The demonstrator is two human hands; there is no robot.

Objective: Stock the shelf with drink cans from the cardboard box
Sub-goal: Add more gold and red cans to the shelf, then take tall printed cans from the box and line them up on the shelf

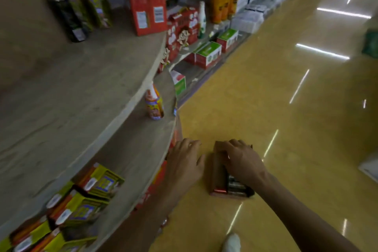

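A small cardboard box [216, 172] sits on the yellow floor [286, 129] just beside the curved wooden shelf [133, 149], with dark, silvery drink cans [236, 185] lying at its near end. The right hand [242, 159] covers the far end with its fingers bent downward, though blur hides whether they grip anything. The left hand [185, 161] hovers between box and shelf, fingers loosely spread. Yellow cartons [88, 190] and a bottle [153, 102] occupy the shelf.

The right hand [243, 161] covers the far part of the cardboard box [217, 170]; whether it grips one of the cans [235, 185] is hidden. Packets [41, 235] at lower left run off the frame, print blurred.
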